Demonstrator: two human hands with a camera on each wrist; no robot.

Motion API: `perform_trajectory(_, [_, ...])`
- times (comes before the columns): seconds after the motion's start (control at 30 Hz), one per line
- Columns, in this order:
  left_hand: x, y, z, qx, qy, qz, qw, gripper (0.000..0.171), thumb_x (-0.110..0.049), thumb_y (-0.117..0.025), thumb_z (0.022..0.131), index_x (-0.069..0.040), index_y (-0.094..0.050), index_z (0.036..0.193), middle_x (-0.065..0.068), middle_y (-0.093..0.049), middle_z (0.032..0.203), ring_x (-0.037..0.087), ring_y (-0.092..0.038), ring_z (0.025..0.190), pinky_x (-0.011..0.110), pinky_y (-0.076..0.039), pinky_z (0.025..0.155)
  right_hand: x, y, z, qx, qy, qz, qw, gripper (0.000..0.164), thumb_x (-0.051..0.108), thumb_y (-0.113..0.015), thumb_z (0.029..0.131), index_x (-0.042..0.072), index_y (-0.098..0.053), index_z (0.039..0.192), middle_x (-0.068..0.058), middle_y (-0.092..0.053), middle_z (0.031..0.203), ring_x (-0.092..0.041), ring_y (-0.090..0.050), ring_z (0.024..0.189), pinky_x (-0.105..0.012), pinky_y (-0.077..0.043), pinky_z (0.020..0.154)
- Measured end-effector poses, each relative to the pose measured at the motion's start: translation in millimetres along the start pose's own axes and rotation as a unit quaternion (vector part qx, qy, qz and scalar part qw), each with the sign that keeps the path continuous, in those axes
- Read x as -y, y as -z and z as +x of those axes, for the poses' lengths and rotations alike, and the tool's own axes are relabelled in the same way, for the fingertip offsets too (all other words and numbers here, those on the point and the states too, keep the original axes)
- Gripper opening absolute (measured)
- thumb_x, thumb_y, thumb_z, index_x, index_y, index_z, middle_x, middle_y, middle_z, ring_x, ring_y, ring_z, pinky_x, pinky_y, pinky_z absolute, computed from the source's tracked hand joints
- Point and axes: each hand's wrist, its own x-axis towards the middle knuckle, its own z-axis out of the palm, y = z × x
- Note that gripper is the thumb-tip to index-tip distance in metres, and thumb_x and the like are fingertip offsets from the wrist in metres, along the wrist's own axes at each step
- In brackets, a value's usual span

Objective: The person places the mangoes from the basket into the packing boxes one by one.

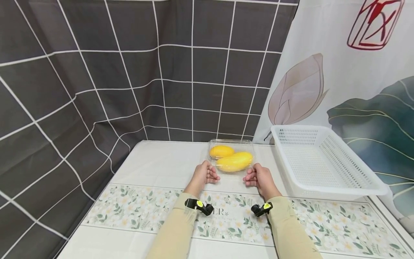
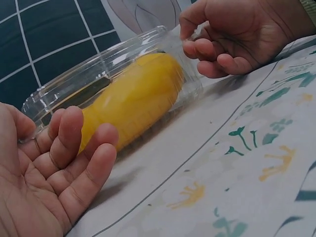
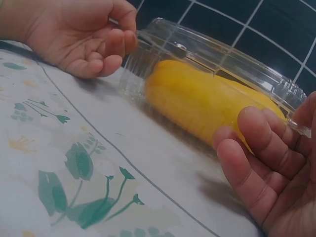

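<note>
A clear plastic clamshell box (image 1: 239,144) lies near the back edge of the table, its lid down over the base. Inside are two yellow mangoes (image 1: 235,162), seen through the plastic. At the box's near left corner, my left hand (image 1: 205,173) pinches the rim between thumb and index finger. My right hand (image 3: 281,168) does likewise with the rim at the near right corner. The other fingers of both hands curl loosely, palms facing inward. In the left wrist view, the larger mango (image 2: 140,94) hides most of the other.
A white perforated plastic basket (image 1: 284,163) stands to the right of the box. The white table cover (image 1: 155,162) carries a printed floral band. A dark checked curtain (image 1: 174,93) hangs behind and at left, with a lotus-printed curtain (image 1: 291,97) at right.
</note>
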Motion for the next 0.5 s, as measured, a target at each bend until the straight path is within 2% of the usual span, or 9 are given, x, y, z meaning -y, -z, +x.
perform_trajectory(0.37, [1.4,-0.3,0.5,0.001,-0.001,0.008,1.0,0.031,-0.018,-0.038,0.091,-0.006,-0.06,0.073,0.005,-0.065,0.062,0.017,-0.069,0.057,0.028,-0.06,0.053,3.8,2.5,-0.9,-0.012,-0.01,-0.006,1.0,0.033,0.024,-0.039,0.103,-0.003,-0.056,0.094,-0.004,-0.063,0.063,-0.018,-0.068,0.06,-0.031,-0.06,0.053])
perform_trajectory(0.5, [1.3,0.6,-1.9,0.004,-0.006,0.011,0.9999,0.032,-0.018,-0.037,0.093,-0.006,-0.06,0.075,0.004,-0.065,0.063,0.017,-0.069,0.058,0.028,-0.06,0.054,2.0,3.8,-0.1,-0.009,-0.014,-0.007,1.0,0.036,0.028,-0.04,0.105,-0.002,-0.056,0.094,-0.005,-0.063,0.064,-0.018,-0.068,0.061,-0.032,-0.061,0.054])
